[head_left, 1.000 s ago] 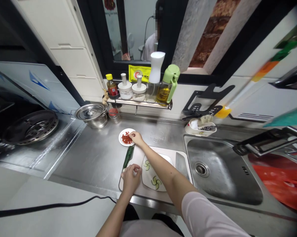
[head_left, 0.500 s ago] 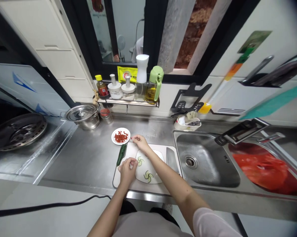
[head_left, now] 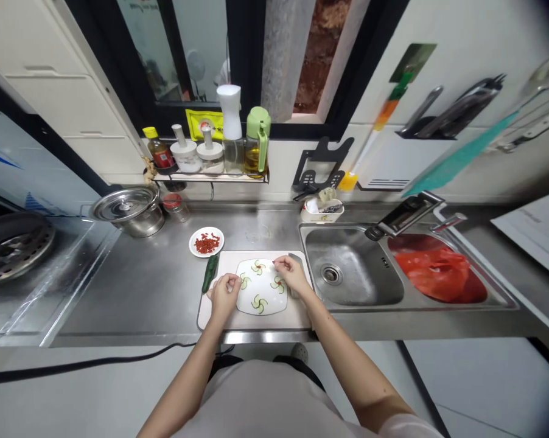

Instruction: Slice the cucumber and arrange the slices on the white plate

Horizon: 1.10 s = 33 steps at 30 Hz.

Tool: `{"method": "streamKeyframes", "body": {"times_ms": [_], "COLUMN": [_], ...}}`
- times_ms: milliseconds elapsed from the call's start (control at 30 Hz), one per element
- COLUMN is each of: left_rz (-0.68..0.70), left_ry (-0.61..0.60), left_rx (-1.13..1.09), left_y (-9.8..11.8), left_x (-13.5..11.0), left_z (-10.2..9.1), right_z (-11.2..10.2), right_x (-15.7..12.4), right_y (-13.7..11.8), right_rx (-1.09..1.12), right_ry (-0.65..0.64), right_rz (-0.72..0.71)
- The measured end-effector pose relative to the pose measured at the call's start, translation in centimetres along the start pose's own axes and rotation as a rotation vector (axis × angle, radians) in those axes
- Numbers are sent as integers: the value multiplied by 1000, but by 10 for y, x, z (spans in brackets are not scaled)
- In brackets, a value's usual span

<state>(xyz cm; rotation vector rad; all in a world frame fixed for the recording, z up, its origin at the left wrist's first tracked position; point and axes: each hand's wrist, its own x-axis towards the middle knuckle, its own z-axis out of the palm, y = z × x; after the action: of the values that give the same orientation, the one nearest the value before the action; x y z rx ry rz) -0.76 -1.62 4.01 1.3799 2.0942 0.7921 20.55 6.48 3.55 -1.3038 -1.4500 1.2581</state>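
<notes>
A white squarish plate (head_left: 262,291) lies on the pale cutting board (head_left: 251,322). Several pinwheels of thin cucumber slices (head_left: 258,304) decorate it, and the top and right ones have red centres. My right hand (head_left: 293,274) is over the plate's upper right corner, thumb and finger pinched on a small red goji berry (head_left: 274,262). At the plate's left edge is my left hand (head_left: 225,295), its fingertips pressed together; whatever they may hold is hidden. A piece of dark green cucumber (head_left: 209,274) rests at the board's left edge. Behind it stands a small white dish (head_left: 193,244) of goji berries (head_left: 207,243).
A knife blade (head_left: 295,258) lies on the board's right side, partly behind my right hand. Farther right is the steel sink (head_left: 356,274), with a red plastic bag (head_left: 434,277) in its second basin. A lidded pot (head_left: 142,219) and a jar (head_left: 176,210) stand back left.
My right hand has moved from beside the goji dish to the plate's upper right corner. My left hand stays at the plate's left edge. The camera view has shifted right.
</notes>
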Motion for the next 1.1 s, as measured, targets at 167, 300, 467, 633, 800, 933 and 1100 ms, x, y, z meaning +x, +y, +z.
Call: {"method": "streamKeyframes", "body": {"times_ms": [167,300,467,633,800,933,1100], "left_rz": [24,27,22,37,87,128,195], "left_ry": [-28,-59,-99,-115,-161,-228,-284], "left_rx": [2,9,24,52,68,54,36], "left_y": [0,-1,-3,-4,0,4,6], "left_x": [-5,-11,-18,-21,-25,-27,-25], "left_z": [3,5,7,10,14,16,18], "right_z": [-14,-10,4,18,25,27,28], "right_x": [-18,-35,-56,-70,-74,-72,-70], "right_y": [8,13,19,23,18,11,7], "right_rx": [7,37,6,-133,-343,-397,-463], "right_ry": [29,32,26,-52,-120,-185,-230], "right_rz": [12,20,30,24,-39,-100,-173]}}
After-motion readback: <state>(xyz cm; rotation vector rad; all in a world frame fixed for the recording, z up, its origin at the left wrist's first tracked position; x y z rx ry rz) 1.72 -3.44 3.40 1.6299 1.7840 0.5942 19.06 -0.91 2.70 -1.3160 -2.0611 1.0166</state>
